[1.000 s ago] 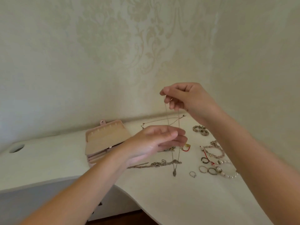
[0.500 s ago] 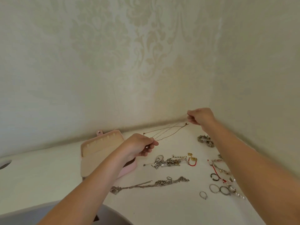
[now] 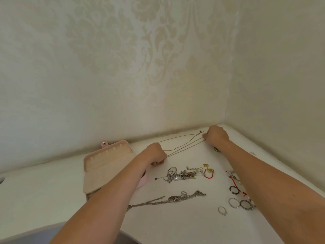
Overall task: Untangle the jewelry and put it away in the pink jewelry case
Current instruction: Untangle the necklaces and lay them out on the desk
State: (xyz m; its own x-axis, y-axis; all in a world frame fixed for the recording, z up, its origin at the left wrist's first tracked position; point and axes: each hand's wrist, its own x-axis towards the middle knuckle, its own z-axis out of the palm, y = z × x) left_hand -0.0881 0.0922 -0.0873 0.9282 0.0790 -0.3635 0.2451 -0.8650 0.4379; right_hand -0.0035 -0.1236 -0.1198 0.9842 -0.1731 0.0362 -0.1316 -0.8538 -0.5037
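A thin gold chain necklace is stretched flat along the back of the white table. My left hand pinches its left end, just right of the open pink jewelry case. My right hand grips its right end near the wall corner. A second thin chain lies close behind it. My left forearm hides part of the case.
A tangled heap of silver and gold pieces with a red cord lies mid-table. A long silver chain runs in front. Rings, a pearl and red bracelet sit right. Walls close the back and right.
Both hands moved from in front of me down to the back of the table, pulling apart. The necklace went from hanging vertically to lying stretched out sideways.
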